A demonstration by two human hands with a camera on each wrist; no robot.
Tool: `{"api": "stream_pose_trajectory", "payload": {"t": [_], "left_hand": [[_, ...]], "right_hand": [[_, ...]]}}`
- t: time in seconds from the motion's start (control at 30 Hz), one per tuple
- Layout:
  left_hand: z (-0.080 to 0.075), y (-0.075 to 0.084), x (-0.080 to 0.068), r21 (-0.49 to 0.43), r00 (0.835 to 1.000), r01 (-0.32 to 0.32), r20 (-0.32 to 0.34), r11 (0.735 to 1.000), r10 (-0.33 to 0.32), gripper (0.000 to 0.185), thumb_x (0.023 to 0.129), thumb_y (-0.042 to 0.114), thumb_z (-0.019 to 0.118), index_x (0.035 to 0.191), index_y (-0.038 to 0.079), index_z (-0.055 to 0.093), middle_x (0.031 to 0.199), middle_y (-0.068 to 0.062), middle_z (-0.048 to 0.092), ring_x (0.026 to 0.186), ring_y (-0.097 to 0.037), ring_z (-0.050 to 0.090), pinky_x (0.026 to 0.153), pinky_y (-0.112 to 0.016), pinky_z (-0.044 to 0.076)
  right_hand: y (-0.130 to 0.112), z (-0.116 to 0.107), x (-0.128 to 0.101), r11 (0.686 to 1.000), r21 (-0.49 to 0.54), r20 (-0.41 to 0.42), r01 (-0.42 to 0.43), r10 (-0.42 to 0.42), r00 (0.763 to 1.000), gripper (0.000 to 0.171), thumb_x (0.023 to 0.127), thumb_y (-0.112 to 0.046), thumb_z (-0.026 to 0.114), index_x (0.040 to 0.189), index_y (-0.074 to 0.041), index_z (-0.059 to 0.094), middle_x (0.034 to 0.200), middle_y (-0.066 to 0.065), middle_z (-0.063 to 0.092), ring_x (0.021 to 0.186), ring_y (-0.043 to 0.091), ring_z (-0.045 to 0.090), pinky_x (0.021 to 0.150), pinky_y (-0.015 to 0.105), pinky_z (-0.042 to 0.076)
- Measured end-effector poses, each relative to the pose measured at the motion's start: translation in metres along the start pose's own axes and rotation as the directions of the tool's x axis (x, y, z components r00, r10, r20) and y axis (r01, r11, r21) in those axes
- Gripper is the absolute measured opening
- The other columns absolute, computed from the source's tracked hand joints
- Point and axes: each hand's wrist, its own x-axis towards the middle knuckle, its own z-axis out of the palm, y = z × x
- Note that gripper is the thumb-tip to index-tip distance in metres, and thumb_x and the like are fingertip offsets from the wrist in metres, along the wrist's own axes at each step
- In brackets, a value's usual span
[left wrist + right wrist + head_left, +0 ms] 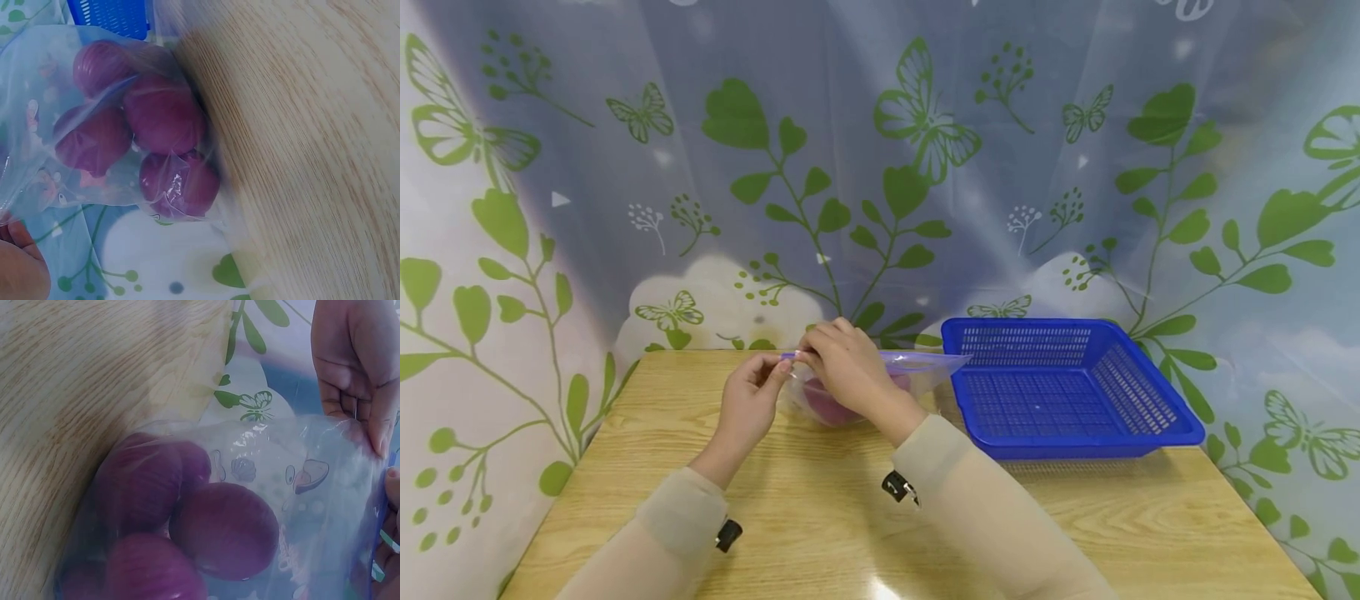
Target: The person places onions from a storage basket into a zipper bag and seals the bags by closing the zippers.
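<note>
Your left hand (750,406) and your right hand (846,367) meet at the top strip of a clear zip bag (917,372) — both pinch it between thumb and fingertips, the other fingers curled in, close together near the strip's left end. The bag rests on the wooden table (820,508) just beyond your hands, its body hanging below the strip and partly hidden behind your right hand. Inside it lie several purple onions (164,119), bunched together at the bottom against the tabletop. The bag's free right corner reaches toward the blue basket (1138,421), which sits on the table just to the right, near but apart from it. The table's far edge runs just behind the bag, against the leaf-printed curtain (880,167) — the wide bare wood lies between you and the bag.
</note>
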Motion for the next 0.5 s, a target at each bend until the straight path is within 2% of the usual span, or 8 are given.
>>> {"api": "stream_pose_trajectory", "payload": {"t": [0.4,0.5], "left_hand": [[0.0,-0.001,0.001,-0.043,0.995,0.091,-0.044,0.995,-0.092,0.021,0.1,0.009,0.06,0.107,-0.01,0.063,0.105,-0.028,0.066,0.084,-0.008,0.061,0.074,-0.015,0.05],[-0.001,-0.002,0.0,-0.054,0.994,0.09,-0.052,0.994,-0.093,0.02,0.1,0.009,0.061,0.106,-0.01,0.064,0.105,-0.028,0.066,0.083,-0.007,0.061,0.076,-0.015,0.051]], "right_hand": [[0.011,-0.002,-0.004,1.0,0.006,-0.004,-0.023,0.023,1.0,0.017,0.1,-0.034,0.06,0.103,-0.02,0.068,0.101,-0.009,0.067,0.095,0.014,0.055,0.082,0.031,0.048],[0.014,-0.002,-0.005,1.0,0.008,-0.002,-0.022,0.022,1.0,0.018,0.1,-0.034,0.06,0.104,-0.02,0.069,0.101,-0.009,0.067,0.096,0.015,0.056,0.084,0.032,0.048]]}}
